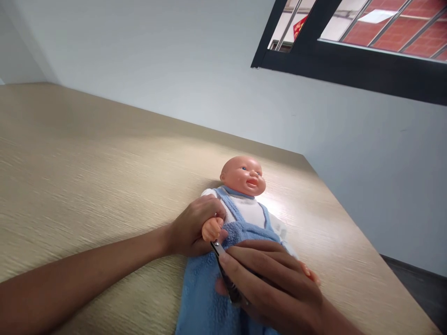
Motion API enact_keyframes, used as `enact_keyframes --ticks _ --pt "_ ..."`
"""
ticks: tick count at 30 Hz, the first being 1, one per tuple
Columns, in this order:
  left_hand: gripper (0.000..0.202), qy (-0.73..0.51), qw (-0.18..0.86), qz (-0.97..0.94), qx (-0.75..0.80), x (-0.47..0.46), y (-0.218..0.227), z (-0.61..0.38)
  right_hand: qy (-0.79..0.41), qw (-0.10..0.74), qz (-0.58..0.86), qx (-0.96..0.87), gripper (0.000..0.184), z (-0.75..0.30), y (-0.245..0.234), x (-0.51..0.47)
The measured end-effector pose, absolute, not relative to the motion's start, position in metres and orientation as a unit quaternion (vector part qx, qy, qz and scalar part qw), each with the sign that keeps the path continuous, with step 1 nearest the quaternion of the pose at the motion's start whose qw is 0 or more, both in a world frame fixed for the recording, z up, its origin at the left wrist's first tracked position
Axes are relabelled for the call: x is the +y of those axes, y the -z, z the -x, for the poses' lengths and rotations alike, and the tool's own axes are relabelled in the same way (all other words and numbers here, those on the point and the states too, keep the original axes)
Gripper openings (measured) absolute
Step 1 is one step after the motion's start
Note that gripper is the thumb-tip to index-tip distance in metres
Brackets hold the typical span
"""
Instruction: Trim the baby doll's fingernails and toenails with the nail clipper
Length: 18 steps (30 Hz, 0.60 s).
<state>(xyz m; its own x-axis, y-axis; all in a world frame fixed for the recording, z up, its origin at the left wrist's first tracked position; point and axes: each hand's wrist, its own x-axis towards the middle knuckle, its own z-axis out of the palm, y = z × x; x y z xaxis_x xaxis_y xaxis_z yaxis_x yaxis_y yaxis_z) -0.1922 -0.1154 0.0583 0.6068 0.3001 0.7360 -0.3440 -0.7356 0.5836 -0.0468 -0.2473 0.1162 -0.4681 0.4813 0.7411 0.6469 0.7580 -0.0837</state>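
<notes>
The baby doll (pixel 242 204) has a peach-pink head with blue eyes and a red open mouth, and wears a white shirt under light blue fleecy dungarees. The nail clipper (pixel 225 274) is dark silver metal. The desk (pixel 87 186) is pale beige with fine woodgrain streaks. The wall (pixel 174 60) is plain pale grey-white; the window frame (pixel 349 65) is black.

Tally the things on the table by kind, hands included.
Bald plastic baby doll in blue fleece overalls: 1
Slim metal nail clipper, its tip at the doll's hand: 1
Person's hands: 2, the left hand gripping the doll's arm, the right hand holding the clipper
Light wood-grain table: 1
Total: 5
</notes>
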Motion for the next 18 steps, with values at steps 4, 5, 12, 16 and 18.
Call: enact_keyframes --ticks 4,5,12,16,18 --pt "0.016 -0.444 0.365 -0.818 -0.012 -0.1156 -0.0589 0.1924 0.105 0.394 0.329 -0.852 0.011 0.0459 -0.1159 -0.2482" --pt "0.016 -0.444 0.363 -0.819 -0.01 -0.1157 -0.0591 0.1925 0.104 0.394 0.329 -0.852 0.012 0.0459 -0.1166 -0.2481" --pt "0.016 -0.441 0.36 -0.822 -0.008 -0.1158 -0.0591 0.1935 0.108 0.397 0.326 -0.851 0.013 0.0454 -0.116 -0.2476" --pt "0.015 -0.442 0.362 -0.821 -0.012 -0.1152 -0.0583 0.1933 0.103 0.395 0.325 -0.853 0.021 0.0448 -0.1137 -0.2469" --pt "0.015 -0.444 0.36 -0.82 -0.015 -0.1151 -0.0584 0.193 0.102 0.398 0.327 -0.851 0.02 0.0452 -0.1142 -0.2459"
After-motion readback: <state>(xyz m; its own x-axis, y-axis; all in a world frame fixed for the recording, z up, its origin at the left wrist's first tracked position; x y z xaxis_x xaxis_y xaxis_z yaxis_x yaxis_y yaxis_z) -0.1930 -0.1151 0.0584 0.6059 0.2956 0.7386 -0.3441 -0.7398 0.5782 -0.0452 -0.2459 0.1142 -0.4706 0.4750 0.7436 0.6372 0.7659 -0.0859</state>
